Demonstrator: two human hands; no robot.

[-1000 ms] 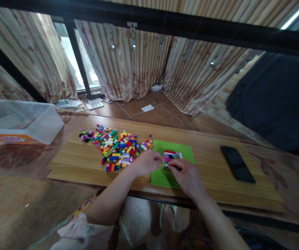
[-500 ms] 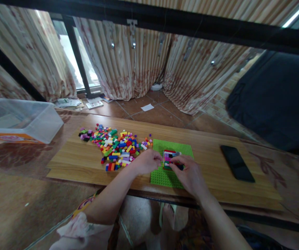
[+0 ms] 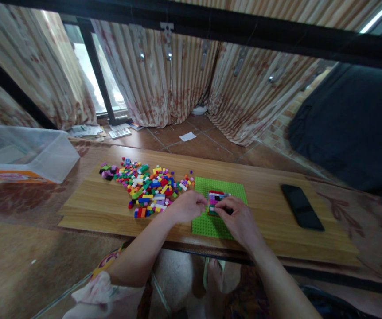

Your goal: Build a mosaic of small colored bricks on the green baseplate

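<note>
Studded plastic baseplate (image 3: 207, 226), plastic bricks (image 3: 156, 183), wood-grained board (image 3: 267, 199) with faint sheen, smooth-faced phone (image 3: 302, 207), cloth curtains (image 3: 181, 88).

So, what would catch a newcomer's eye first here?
Probably the heap of colourful bricks spread over the left part of the wooden board. Next, the bright green baseplate beside it, with the right hand at a small brick build. A black phone lies farther right.

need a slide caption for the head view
Right hand at a small brick build on a green baseplate, left hand beside it, loose bricks scattered nearby.
</note>
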